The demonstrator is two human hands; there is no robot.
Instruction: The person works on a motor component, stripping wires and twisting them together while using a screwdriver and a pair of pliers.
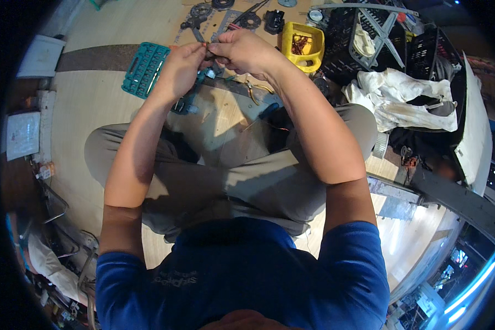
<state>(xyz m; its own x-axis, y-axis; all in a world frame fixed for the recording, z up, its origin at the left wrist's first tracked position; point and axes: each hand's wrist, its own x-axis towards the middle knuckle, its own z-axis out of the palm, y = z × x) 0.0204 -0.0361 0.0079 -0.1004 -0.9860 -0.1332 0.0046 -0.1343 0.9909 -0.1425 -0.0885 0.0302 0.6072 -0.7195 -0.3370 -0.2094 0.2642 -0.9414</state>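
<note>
Both of my hands meet over the floor in front of my knees, fingertips nearly touching. My left hand (182, 65) has its fingers closed in a pinch at a small part with a bit of orange on it. Against the same spot, my right hand (241, 53) is closed too, thumb and fingers pressed together. What lies between the fingers is too small and covered to name. Just left of my left wrist is a green socket set case (144, 70), lying opened. Pliers (252, 93) with yellow handles rest below my right hand.
A yellow container (317, 58) with small reddish-brown pieces stands right of my right hand. Dark round metal parts (251, 21) lie on cardboard (234, 16) farther away. Black crates (344, 41) and a white cloth (401, 91) fill the right side. My bent legs frame the near floor.
</note>
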